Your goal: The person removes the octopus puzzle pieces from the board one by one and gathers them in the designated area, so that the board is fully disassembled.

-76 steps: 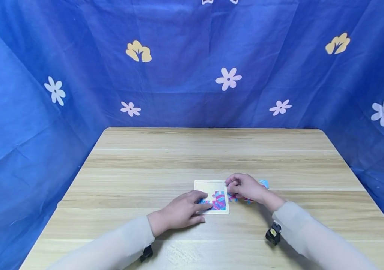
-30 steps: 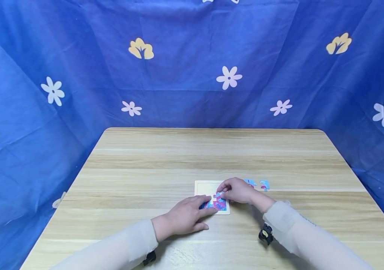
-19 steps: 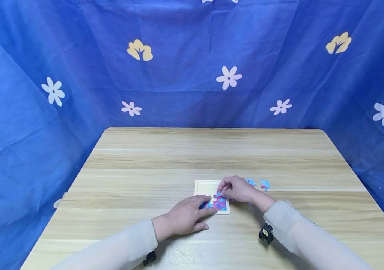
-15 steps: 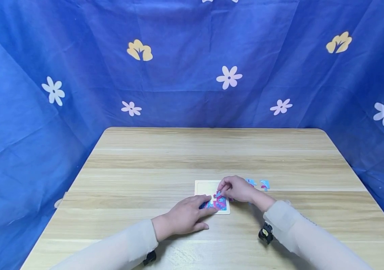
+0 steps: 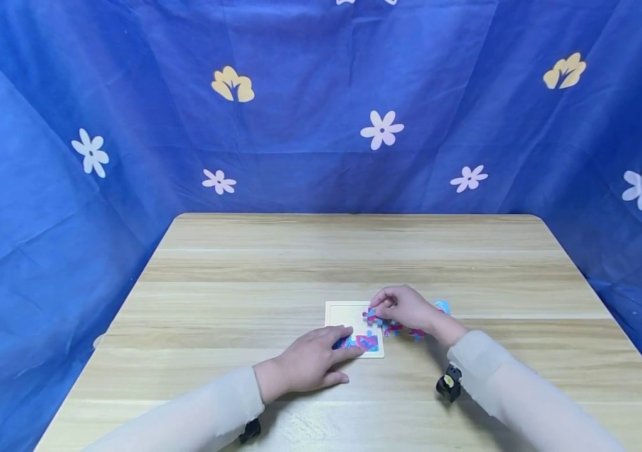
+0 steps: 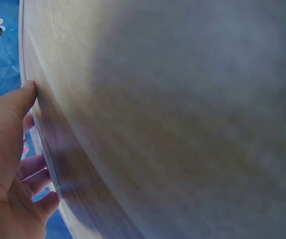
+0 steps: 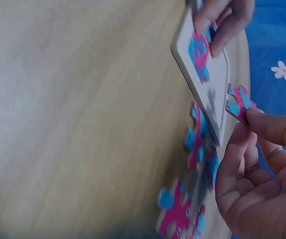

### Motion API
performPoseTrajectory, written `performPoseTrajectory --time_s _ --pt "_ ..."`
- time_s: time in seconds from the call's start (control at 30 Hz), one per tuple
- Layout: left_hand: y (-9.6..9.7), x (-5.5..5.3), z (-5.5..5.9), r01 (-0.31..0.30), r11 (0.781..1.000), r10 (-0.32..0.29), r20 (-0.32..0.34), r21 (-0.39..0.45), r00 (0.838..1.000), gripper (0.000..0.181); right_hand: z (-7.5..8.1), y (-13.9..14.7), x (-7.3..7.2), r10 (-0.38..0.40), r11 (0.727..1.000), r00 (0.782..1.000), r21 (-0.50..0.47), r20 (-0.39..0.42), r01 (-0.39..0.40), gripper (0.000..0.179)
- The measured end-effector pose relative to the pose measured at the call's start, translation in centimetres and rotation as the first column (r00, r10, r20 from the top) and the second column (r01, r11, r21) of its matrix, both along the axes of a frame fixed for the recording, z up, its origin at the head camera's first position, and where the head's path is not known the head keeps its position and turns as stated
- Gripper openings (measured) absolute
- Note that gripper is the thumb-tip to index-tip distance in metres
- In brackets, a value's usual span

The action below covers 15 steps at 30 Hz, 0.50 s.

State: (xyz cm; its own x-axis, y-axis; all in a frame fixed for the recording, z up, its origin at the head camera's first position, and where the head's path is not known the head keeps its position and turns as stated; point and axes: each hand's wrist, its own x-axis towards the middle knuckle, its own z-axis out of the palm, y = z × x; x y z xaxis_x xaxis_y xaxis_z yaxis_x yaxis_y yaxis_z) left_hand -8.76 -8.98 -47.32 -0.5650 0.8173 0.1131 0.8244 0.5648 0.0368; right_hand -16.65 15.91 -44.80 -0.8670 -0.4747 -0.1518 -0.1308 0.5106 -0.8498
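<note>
My right hand [image 5: 408,307] pinches a pink and blue jigsaw piece [image 7: 239,102] between thumb and fingertips, holding it raised over the right side of the pale puzzle tray [image 5: 381,353]. My left hand [image 5: 309,360] rests on the tray's lower left, its fingers stretched out across the board. Joined pieces [image 5: 367,343] lie along the tray's near side, partly covered by the left fingers. Above them the tray floor is bare. The left wrist view shows mostly tabletop, with the left hand [image 6: 8,144] at its edge.
Several loose jigsaw pieces lie on the table right of the tray, among them a pink and blue piece [image 7: 175,211] and a light blue piece [image 5: 442,306] farther out. The right forearm passes above some of them. A blue flowered cloth [image 5: 298,157] hangs behind the wooden table [image 5: 241,270].
My right hand came in from the right, took hold of a piece lying in the tray and lifted it out, up and slightly right. The left hand shifted slightly right, then stayed still.
</note>
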Motion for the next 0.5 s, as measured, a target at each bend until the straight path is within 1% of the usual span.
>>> performPoseTrajectory --time_s 0.17,0.27,0.37,0.5 --pt "0.0 0.0 0.0 -0.002 1.000 0.002 0.001 -0.002 1.000 0.052 0.2 1.2 -0.3 -0.041 0.999 0.999 -0.027 0.034 0.042 0.013" --pt "-0.1 -0.1 0.0 -0.004 1.000 0.004 0.001 -0.002 1.000 0.052 0.3 2.0 -0.5 -0.048 0.998 0.999 -0.033 0.021 0.048 0.014" --pt "-0.1 -0.1 0.0 -0.006 1.000 0.006 0.003 -0.004 1.000 0.052 0.3 2.7 -0.5 -0.051 0.999 0.999 -0.018 0.003 0.052 0.015" --pt "-0.1 -0.1 0.0 -0.007 1.000 0.007 0.009 -0.004 1.000 0.052 0.4 3.7 -0.4 -0.068 0.998 0.997 0.004 0.021 0.068 0.016"
